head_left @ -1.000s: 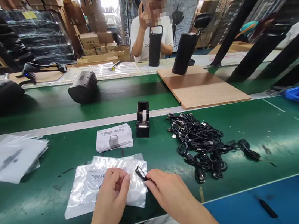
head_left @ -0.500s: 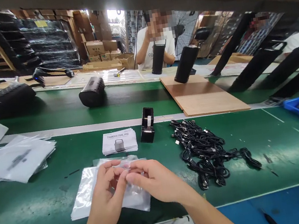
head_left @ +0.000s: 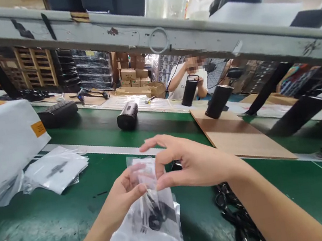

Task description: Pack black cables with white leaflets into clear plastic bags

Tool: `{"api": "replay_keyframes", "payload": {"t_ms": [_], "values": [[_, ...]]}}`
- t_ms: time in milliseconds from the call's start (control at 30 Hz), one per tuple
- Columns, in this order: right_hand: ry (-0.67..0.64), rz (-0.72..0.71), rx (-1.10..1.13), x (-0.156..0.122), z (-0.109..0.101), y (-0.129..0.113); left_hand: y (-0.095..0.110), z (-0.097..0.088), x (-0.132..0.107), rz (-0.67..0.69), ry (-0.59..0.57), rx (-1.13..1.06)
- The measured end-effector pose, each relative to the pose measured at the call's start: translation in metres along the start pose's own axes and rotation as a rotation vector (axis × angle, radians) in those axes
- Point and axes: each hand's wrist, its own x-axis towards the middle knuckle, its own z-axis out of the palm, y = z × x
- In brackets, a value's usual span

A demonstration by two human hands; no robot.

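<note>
A clear plastic bag (head_left: 165, 201) hangs from my hands in the middle of the head view, with a coiled black cable (head_left: 155, 222) showing through it. My left hand (head_left: 120, 194) grips the bag's left side near the top, thumb in front. At the upper right edge, my right hand (head_left: 186, 161) pinches the film between thumb and forefinger, its other fingers raised. Under the bag lie more flat plastic bags (head_left: 126, 236). To the right, a pile of black cables (head_left: 239, 226) is partly covered by my right forearm.
Filled bags (head_left: 57, 169) lie left, beside a large white package (head_left: 0, 146). A dark speaker (head_left: 128, 116) rests on the green belt. More speakers stand by a wooden board (head_left: 243, 140). A shelf beam (head_left: 123, 37) crosses above. A person (head_left: 186, 79) holds a speaker opposite.
The view has tilted up and turned left. My hands have moved apart from their close pinch, the right one higher. A black cable now shows in the bag.
</note>
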Motion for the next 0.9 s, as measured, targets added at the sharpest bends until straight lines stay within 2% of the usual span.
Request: {"api": "replay_keyframes", "payload": {"t_ms": [67, 133, 200, 233, 300, 367, 433, 500, 600, 833, 900], "values": [[-0.007, 0.097, 0.064, -0.014, 0.002, 0.005, -0.004, 0.003, -0.003, -0.014, 0.076, 0.028], [0.118, 0.231, 0.182, -0.031, 0.014, 0.014, -0.007, 0.007, -0.007, -0.036, 0.153, 0.085], [0.338, 0.355, 0.343, -0.048, 0.037, 0.027, -0.01, 0.013, -0.009, -0.052, 0.197, 0.137], [0.407, 0.367, 0.434, -0.055, 0.052, 0.034, -0.012, 0.015, -0.01, -0.051, 0.209, 0.156], [0.421, 0.427, 0.52, -0.063, 0.082, 0.047, -0.016, 0.019, -0.01, -0.047, 0.213, 0.182], [0.464, 0.576, 0.565, -0.063, 0.109, 0.058, -0.02, 0.02, -0.009, -0.036, 0.226, 0.217], [0.528, 0.639, 0.606, -0.059, 0.125, 0.064, -0.022, 0.018, -0.008, -0.019, 0.249, 0.276], [0.583, 0.625, 0.617, -0.056, 0.13, 0.067, -0.022, 0.014, -0.006, 0.0, 0.254, 0.365], [0.618, 0.601, 0.605, -0.055, 0.127, 0.068, -0.019, 0.011, -0.005, -0.016, 0.227, 0.463], [0.608, 0.556, 0.593, -0.061, 0.127, 0.074, -0.017, 0.009, -0.004, -0.084, 0.246, 0.468], [0.633, 0.524, 0.613, -0.063, 0.128, 0.079, -0.015, 0.006, -0.004, -0.098, 0.241, 0.324]]}}
